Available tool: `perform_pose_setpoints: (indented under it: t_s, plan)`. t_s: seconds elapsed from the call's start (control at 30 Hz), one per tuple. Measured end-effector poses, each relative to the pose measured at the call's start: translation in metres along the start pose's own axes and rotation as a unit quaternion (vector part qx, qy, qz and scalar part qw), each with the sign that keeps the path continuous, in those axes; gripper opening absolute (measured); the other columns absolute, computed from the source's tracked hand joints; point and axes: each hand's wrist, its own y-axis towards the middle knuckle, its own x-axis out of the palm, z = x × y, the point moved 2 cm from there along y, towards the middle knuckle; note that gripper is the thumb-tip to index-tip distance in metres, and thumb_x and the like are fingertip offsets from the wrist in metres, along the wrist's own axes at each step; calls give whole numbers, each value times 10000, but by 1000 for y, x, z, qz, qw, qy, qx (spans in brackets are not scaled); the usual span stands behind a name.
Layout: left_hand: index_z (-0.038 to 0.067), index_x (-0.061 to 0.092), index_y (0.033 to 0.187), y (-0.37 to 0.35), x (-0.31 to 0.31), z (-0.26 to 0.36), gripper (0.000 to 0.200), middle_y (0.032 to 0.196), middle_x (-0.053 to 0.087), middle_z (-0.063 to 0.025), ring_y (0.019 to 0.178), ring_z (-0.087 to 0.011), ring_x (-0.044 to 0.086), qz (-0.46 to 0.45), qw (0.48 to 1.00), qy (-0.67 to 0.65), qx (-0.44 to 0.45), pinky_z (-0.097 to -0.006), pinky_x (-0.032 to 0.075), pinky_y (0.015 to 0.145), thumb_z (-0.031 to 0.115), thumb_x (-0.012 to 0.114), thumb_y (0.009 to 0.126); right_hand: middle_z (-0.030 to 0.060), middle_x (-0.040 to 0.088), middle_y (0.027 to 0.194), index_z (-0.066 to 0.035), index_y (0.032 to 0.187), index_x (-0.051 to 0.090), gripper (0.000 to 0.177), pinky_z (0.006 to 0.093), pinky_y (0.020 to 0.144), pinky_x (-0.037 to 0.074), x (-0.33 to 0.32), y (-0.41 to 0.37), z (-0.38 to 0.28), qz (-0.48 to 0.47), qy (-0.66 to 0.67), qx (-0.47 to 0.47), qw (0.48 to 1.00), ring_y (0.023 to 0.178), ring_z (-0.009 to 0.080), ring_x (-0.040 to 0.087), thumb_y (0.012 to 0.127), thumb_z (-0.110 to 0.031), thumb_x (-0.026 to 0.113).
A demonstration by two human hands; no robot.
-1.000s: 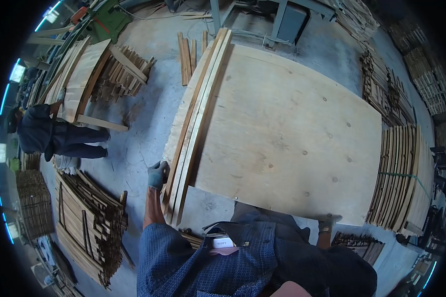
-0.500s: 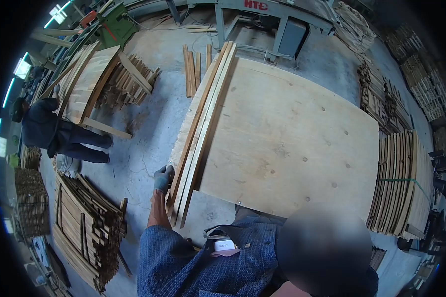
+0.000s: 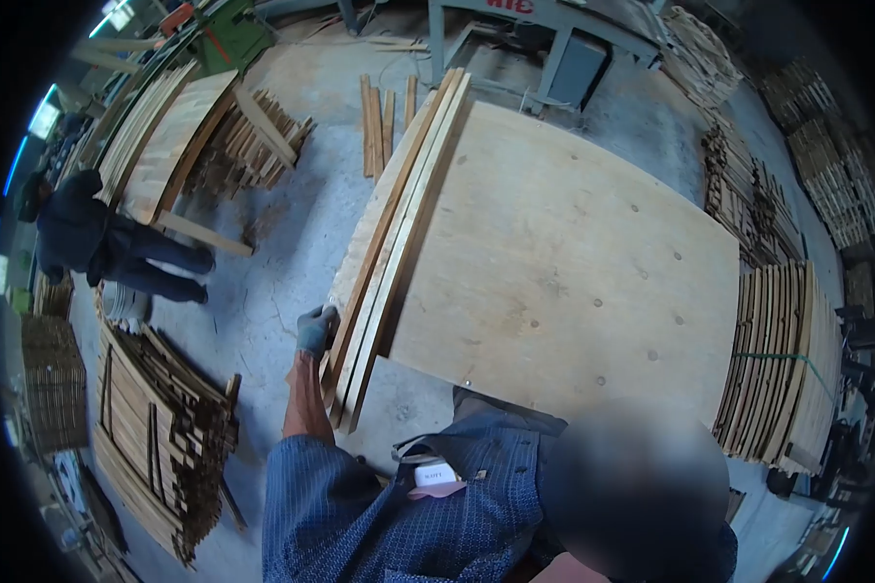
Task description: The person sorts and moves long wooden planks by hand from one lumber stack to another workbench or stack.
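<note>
My left hand (image 3: 313, 330), in a grey-green work glove, is at the near left corner of a large plywood sheet (image 3: 574, 253). Its fingers are curled in against the outer brown wooden strip (image 3: 374, 267), close to the strip's near end; the fingertips are partly hidden. Beside that strip run paler wooden strips (image 3: 399, 253), lengthwise along the sheet's left side. Their near ends stick out past the sheet's front edge. My right hand is out of view.
A co-worker (image 3: 117, 233) stands at the left beside wooden panels (image 3: 180, 146). Stacked boards lie at lower left (image 3: 146, 428) and a strapped board stack (image 3: 763, 360) stands at right. Short wooden pieces (image 3: 374, 121) and a grey machine (image 3: 554, 58) are beyond the sheet.
The view has shifted slightly, and my left hand stays by the same strip. The co-worker's arm has drawn back from the panels.
</note>
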Motion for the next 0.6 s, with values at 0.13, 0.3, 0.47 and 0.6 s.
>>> perform_pose_setpoints:
  t_s: [0.13,0.3,0.47,0.6]
  plan:
    - [-1,761,1043,-12,5,14,276,710,633,17,530,-92,535,20,999,32,-11,-265,401,471,243,714,924,103,610,1231,-168,1287,547,870,592,962,519,-8,11,-1,-10,-25,-1,1000,1140,352,597,903,-877,221]
    - [-5,770,1067,-5,7,0,320,759,666,2,554,-98,556,49,999,11,20,-265,432,506,271,708,918,120,609,1250,-139,1263,541,866,622,964,514,-8,18,-2,28,-32,-25,999,1168,370,591,914,-863,219]
    - [-21,762,1095,-12,10,10,426,759,662,-1,585,-108,570,51,997,40,27,-288,459,525,363,720,915,165,602,1235,-84,1076,535,822,657,984,499,-7,14,-5,20,-21,8,1000,1185,385,587,936,-833,230]
    - [-41,721,1132,-16,2,20,561,854,683,-89,699,-198,640,29,984,176,-4,-365,515,620,471,701,904,182,602,1245,-78,1002,524,801,633,979,514,-6,14,-9,1,-39,-8,999,1161,392,603,942,-822,233]
